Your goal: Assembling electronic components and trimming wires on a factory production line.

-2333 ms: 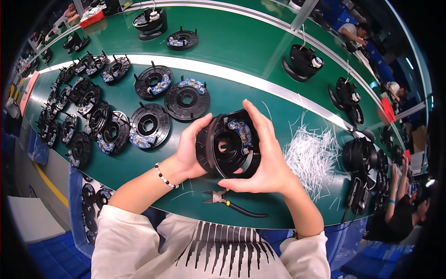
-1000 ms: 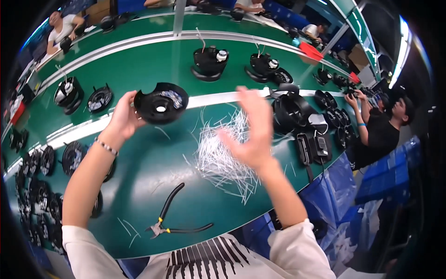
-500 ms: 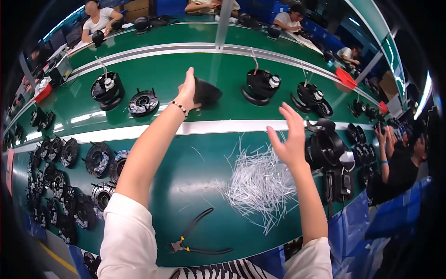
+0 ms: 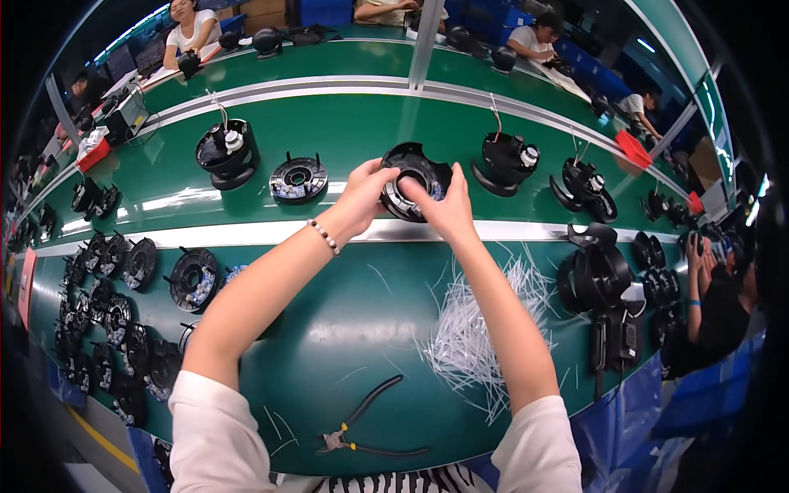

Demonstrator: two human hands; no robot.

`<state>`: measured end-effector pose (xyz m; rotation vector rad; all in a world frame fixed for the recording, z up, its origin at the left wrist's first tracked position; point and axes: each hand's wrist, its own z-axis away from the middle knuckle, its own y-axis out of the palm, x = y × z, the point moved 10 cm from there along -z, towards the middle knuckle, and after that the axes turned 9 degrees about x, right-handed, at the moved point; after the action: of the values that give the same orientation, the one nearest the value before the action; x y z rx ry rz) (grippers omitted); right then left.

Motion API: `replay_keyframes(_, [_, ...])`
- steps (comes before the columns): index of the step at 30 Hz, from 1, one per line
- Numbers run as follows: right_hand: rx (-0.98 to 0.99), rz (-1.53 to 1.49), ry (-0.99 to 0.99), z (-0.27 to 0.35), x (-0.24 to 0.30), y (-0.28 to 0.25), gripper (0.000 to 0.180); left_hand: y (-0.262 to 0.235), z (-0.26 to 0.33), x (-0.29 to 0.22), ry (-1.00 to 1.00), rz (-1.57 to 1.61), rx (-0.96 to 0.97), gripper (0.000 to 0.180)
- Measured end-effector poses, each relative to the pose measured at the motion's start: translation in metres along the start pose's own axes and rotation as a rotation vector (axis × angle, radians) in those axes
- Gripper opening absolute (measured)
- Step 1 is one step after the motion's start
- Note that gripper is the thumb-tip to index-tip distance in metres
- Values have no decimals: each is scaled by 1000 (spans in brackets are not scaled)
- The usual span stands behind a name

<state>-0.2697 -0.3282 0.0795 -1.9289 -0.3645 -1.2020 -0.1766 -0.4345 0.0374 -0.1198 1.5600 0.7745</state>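
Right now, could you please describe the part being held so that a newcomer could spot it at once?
Follow the pale stripe running along the green workbench to its middle. Just beyond it, the left hand and right hand grip a round black plastic ring housing. Unlike its neighbours, it is tilted up and held rather than resting flat.

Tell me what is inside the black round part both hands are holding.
The black round part has an open middle hole ringed by a pale band with bluish bits. The left hand and right hand cover its lower edge, so what lies there cannot be seen.
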Motion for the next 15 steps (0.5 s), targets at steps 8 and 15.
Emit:
replay_keyframes(8, [79,483,-263,58,100,2,127,48,79,-30,-6,291,343,52])
replay_keyframes(15, [137,388,-480,119,141,13,131,63,132,-42,105,527,379,66])
